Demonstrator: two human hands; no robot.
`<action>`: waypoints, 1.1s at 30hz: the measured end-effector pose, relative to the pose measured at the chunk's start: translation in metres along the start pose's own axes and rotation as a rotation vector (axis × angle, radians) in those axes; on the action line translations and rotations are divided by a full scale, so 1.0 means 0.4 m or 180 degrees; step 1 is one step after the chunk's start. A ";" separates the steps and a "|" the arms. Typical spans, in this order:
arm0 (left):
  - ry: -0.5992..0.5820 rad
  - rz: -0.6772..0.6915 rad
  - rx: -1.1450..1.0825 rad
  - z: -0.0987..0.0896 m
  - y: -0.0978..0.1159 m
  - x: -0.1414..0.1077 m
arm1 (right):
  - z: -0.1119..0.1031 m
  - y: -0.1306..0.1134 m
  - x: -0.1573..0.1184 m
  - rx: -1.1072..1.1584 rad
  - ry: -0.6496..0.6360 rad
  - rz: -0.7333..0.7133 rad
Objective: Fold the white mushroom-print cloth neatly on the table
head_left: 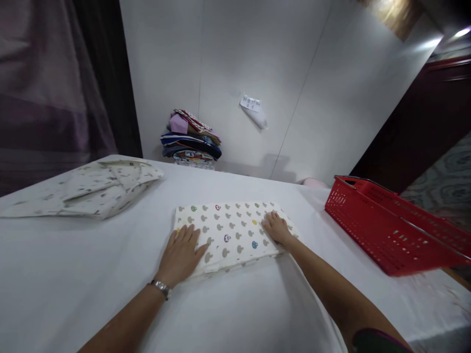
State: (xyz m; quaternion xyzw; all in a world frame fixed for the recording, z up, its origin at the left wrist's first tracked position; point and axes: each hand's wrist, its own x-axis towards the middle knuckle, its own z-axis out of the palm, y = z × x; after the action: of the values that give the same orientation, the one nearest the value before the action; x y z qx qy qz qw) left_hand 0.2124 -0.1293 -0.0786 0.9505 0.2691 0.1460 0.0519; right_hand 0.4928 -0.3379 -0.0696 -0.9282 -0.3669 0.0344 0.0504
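A white cloth with a mushroom print lies folded into a flat rectangle on the white-covered table. Its mushrooms are mostly grey-beige, with a few in green, red, yellow, purple and blue. My left hand rests flat on the cloth's left end, fingers spread, a metal band on the wrist. On the right end lies my right hand, palm down with its fingers stretched out. Neither hand grips the fabric.
Loosely crumpled printed cloth lies on the left of the table. A red plastic basket stands at the right edge. Folded textiles are stacked at the back by the wall, where a paper label hangs.
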 end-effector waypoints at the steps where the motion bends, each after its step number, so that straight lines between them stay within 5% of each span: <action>1: -0.0015 0.0006 0.0029 0.001 -0.001 0.001 | -0.006 -0.001 0.016 0.0021 0.0039 -0.0004; 5: 0.0006 0.0104 0.0080 0.010 -0.009 0.000 | -0.027 0.002 0.104 0.0361 0.0129 0.0086; 10: 0.0112 0.0251 0.0264 0.017 -0.019 -0.005 | -0.041 0.064 0.218 0.0937 0.0376 0.0795; 16: 0.0074 0.0258 0.0311 0.026 -0.025 -0.002 | -0.054 0.169 0.303 0.1496 -0.0003 0.1212; 24: -0.0037 0.0242 0.0434 0.035 -0.030 -0.002 | -0.056 0.217 0.334 0.2094 -0.0276 0.1097; 33: -0.0143 0.0187 0.0336 0.037 -0.032 -0.002 | -0.012 0.209 0.336 0.1619 0.0532 0.1243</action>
State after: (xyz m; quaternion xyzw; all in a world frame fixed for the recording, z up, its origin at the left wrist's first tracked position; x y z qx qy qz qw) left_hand 0.2099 -0.1194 -0.0952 0.9625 0.2472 0.1117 0.0034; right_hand 0.6477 -0.3069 -0.0785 -0.9383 -0.1563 0.0576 0.3030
